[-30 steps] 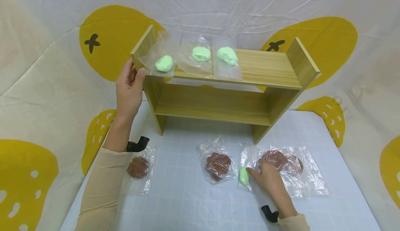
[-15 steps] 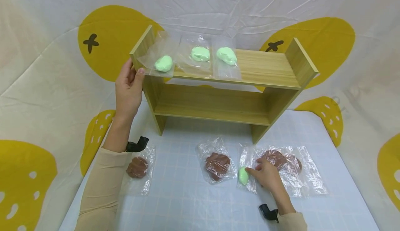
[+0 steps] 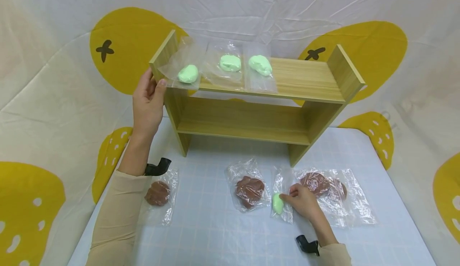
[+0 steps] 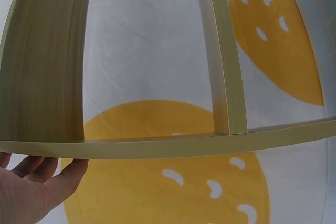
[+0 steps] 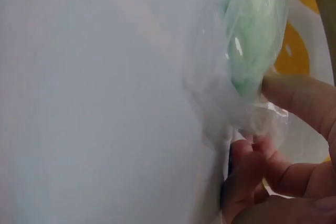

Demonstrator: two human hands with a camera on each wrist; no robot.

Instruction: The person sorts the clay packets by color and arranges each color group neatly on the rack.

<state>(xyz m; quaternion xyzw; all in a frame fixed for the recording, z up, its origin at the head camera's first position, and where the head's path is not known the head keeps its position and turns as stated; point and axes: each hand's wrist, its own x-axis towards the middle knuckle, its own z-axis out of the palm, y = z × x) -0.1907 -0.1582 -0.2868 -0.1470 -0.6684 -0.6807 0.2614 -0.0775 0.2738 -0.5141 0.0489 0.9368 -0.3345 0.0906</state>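
Note:
In the head view my left hand (image 3: 148, 104) holds the left side panel of a two-tier wooden shelf (image 3: 248, 120). In the left wrist view its fingertips meet the panel's edge. My right hand (image 3: 303, 202) pinches the edge of a clear plastic bag (image 5: 210, 87) holding a lump of light green clay (image 3: 278, 203). The right wrist view has the thumb against the clay, fingers across from it. Along the upper board lie three more bagged green lumps: left (image 3: 188, 74), middle (image 3: 230, 63) and right (image 3: 260, 65).
Bagged brown clay lies on the pale checked tablecloth (image 3: 215, 234): one lump (image 3: 158, 193) by the left forearm, one (image 3: 250, 191) in the middle, and two at right, a nearer lump (image 3: 315, 183) and a farther lump (image 3: 338, 189). A yellow-patterned cloth (image 3: 287, 10) hangs behind.
My right hand has shifted slightly left with the green clay's bag, drawing it away from the brown clay bags on the right. The left hand stays on the shelf.

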